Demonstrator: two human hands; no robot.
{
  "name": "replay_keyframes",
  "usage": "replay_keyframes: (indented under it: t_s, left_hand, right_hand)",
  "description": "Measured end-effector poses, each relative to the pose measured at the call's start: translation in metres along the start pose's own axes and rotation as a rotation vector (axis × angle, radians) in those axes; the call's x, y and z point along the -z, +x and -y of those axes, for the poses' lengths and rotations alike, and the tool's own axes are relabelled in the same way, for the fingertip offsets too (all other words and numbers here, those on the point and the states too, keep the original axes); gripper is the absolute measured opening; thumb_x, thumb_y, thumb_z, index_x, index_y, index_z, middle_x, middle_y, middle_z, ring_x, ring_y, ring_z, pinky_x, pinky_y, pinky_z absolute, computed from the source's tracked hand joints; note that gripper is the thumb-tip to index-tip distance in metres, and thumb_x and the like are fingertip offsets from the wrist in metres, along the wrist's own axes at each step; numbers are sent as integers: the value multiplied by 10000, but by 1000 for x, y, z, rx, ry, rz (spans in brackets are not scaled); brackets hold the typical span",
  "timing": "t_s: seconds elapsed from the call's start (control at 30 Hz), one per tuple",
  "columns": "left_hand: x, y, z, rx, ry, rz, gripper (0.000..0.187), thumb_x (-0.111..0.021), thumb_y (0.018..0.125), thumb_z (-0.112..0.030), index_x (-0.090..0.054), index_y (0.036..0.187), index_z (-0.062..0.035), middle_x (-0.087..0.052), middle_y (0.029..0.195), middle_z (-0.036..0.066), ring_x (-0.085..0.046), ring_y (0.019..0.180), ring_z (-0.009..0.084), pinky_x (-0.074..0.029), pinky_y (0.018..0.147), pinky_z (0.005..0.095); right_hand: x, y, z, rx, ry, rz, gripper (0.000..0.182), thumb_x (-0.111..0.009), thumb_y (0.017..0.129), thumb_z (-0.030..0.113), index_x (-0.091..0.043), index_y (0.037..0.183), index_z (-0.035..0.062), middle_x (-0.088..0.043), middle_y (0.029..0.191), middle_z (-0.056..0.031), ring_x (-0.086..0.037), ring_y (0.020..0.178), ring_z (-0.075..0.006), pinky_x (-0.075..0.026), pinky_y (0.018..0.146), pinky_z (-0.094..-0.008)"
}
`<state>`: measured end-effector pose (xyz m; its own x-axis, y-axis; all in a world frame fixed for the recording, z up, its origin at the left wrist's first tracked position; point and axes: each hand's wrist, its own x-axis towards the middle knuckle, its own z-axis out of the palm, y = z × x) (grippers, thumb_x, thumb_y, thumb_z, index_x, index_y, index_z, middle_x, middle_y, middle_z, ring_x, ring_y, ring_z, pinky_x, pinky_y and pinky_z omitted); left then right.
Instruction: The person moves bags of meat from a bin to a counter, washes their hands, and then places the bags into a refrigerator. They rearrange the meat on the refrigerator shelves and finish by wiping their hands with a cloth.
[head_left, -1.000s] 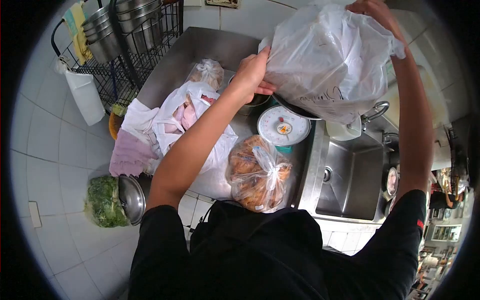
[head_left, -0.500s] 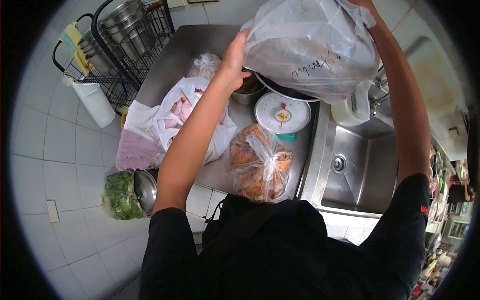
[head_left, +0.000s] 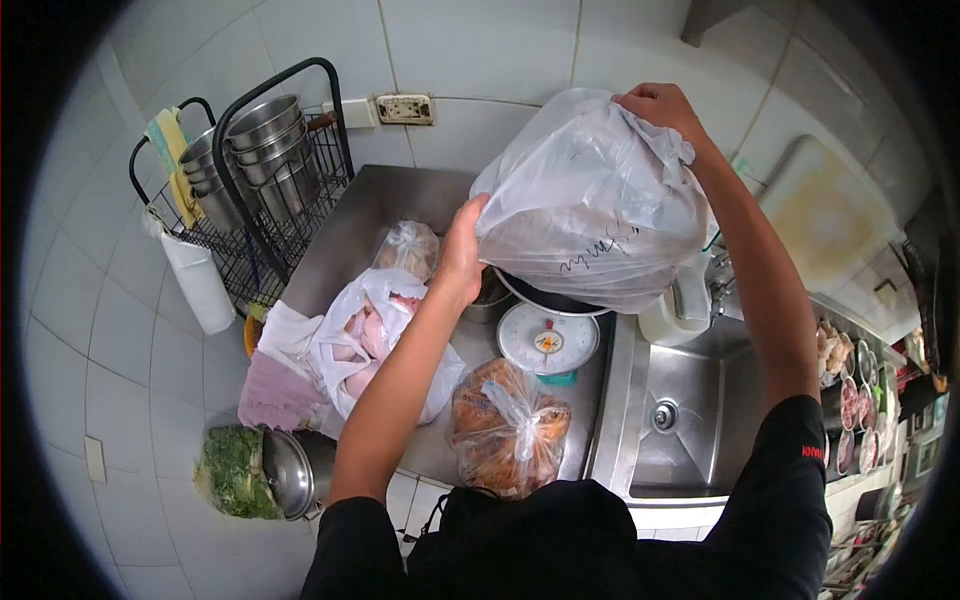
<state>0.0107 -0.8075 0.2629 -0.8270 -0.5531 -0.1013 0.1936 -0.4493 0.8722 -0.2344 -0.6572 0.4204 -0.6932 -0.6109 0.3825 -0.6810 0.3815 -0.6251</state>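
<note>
Bag bulges, crinkled translucent plastic.

We've got scrawl on the held bag at two o'clock, red letters on the right sleeve at four, neither readable!

The large, bulging bag of translucent plastic is showing milky white, with black handwriting running across its side. The round white-dialled scale is bearing an orange mark at its centre, and teal is showing beneath it. The knotted clear plastic bag is looking orange-brown from its contents; pink is showing inside the open white plastic bag. Brownish lines are gridding the pale wall tiles, while red lettering is marking the black fabric sleeve.
</note>
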Motion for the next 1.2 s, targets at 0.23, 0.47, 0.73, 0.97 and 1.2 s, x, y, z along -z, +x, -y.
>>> replay_keyframes:
  t_s: [0.23, 0.47, 0.73, 0.97, 1.2]
  left_hand:
    - [1, -4, -5, 13, -20, -1, 590, -536, 869, -475, -520, 1277, -48, -553, 1271, 92, -496, 1179, 224, -337, 1012, 373]
    - [15, 8, 8, -51, 24, 23, 524, -535, 892, -439, -550, 1225, -34, -568, 1216, 76, -489, 1148, 196, -331, 994, 337]
    - [25, 13, -17, 11, -35, 220, 603, -577, 891, -442, -456, 1325, -42, -532, 1278, 106, -477, 1199, 219, -357, 1016, 373]
    - [26, 110, -29, -59, 239, 176, 894, -508, 860, -626, -264, 1448, 1, -366, 1432, 199, -415, 1286, 277, -328, 1068, 377]
    - [8, 136, -4, -8, 185, 445, 726, -531, 863, -600, -489, 1326, -43, -555, 1278, 136, -551, 1135, 233, -427, 983, 361]
  right_hand:
    - [26, -6, -41, -6, 348, 5, 518, -637, 829, 499, -699, 908, -9, -671, 842, -96, -616, 767, -176, -473, 708, -284]
    - [20, -77, -145, -422, 794, -131, 652, -498, 909, 549, -514, 1289, 19, -610, 1186, -136, -580, 1056, -210, -440, 897, -337]
    - [-30, -159, -109, -398, 1287, -242, 630, -414, 956, 536, -453, 1340, 38, -518, 1336, -104, -473, 1231, -242, -332, 1057, -381]
    - [-70, -201, -127, -251, 1319, -151, 713, -473, 940, 492, -238, 1462, 66, -334, 1478, -89, -363, 1328, -270, -280, 1104, -415]
    - [-73, -201, -133, -349, 1251, -44, 534, -558, 909, 363, -485, 1280, -13, -548, 1284, -127, -520, 1184, -248, -377, 1043, -396]
